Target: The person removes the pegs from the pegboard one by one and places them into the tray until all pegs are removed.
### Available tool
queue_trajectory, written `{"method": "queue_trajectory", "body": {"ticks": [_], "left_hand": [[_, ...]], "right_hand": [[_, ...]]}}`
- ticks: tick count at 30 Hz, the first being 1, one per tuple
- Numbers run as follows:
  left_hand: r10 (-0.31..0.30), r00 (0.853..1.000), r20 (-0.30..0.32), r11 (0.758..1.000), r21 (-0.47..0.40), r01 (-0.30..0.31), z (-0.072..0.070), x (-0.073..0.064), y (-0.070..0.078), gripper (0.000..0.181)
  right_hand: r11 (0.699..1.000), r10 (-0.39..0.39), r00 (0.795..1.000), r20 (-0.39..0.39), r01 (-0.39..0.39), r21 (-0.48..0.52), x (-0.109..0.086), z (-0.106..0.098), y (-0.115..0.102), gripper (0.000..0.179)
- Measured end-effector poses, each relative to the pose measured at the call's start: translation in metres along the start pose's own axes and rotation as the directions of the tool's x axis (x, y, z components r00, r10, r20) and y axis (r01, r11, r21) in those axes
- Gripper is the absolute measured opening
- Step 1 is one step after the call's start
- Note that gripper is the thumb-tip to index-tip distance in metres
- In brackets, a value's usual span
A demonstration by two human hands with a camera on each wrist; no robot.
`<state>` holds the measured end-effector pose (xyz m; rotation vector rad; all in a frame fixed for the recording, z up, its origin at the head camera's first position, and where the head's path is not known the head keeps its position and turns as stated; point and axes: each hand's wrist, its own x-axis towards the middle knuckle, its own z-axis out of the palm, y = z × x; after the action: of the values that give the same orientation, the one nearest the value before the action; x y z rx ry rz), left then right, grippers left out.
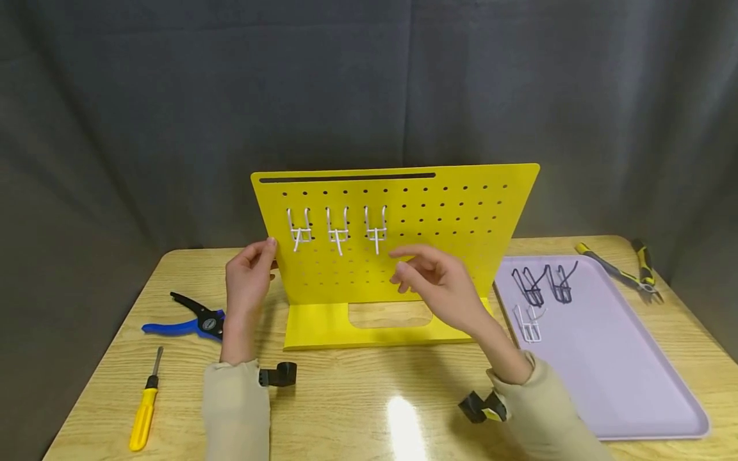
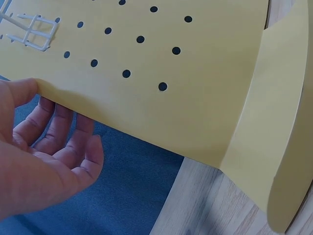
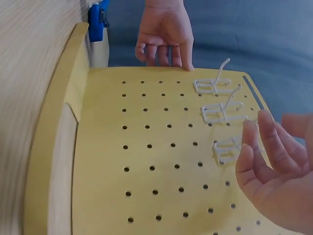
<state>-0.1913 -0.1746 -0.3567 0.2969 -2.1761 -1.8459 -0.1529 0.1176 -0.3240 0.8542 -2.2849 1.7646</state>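
A yellow pegboard (image 1: 323, 291) stands upright on its flat base in the head view. Three white wire hooks hang in a row on its upper left: the left hook (image 1: 300, 235), the middle hook (image 1: 337, 235) and the right hook (image 1: 377, 234). At the board's left edge, my left hand (image 1: 246, 278) holds on, thumb on the front and fingers behind, as the left wrist view also shows. My right hand (image 1: 446, 282) hovers in front of the board, just right of the third hook, its fingers loosely bent around nothing.
A lilac tray (image 1: 605, 384) on the right carries two black hooks (image 1: 544, 285) and one white hook (image 1: 529, 325). Behind it lie yellow-and-black pliers (image 1: 646, 275). Left of the board are blue-and-black pliers (image 1: 190, 323) and a yellow screwdriver (image 1: 144, 410).
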Motion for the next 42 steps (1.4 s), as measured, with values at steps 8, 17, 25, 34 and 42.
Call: {"method": "queue_trajectory", "body": {"ticks": [8,17,25,34,42], "left_hand": [[0.002,1.0,-0.002,1.0,0.0,-0.002,-0.001,-0.002,0.001,0.045],[0.004,1.0,-0.002,1.0,0.011,-0.004,0.0,-0.001,0.002,0.045],[0.011,1.0,0.0,1.0,0.008,-0.011,0.0,-0.001,0.002,0.045],[0.004,1.0,0.01,1.0,0.002,-0.004,0.001,-0.001,0.003,0.044],[0.001,1.0,0.011,1.0,-0.001,-0.001,0.0,-0.001,0.003,0.045]], "right_hand": [[0.999,0.048,0.998,0.043,-0.049,0.019,0.021,0.015,-0.001,0.025],[0.996,0.085,0.996,0.007,-0.085,-0.024,0.028,0.021,0.003,0.023],[0.994,0.107,0.994,-0.019,-0.107,-0.018,0.029,0.02,0.003,0.023],[0.996,0.061,0.996,-0.06,-0.057,0.068,0.025,0.021,-0.001,0.021],[0.992,0.024,0.998,-0.06,-0.016,0.127,0.025,0.016,-0.011,0.021]]}}
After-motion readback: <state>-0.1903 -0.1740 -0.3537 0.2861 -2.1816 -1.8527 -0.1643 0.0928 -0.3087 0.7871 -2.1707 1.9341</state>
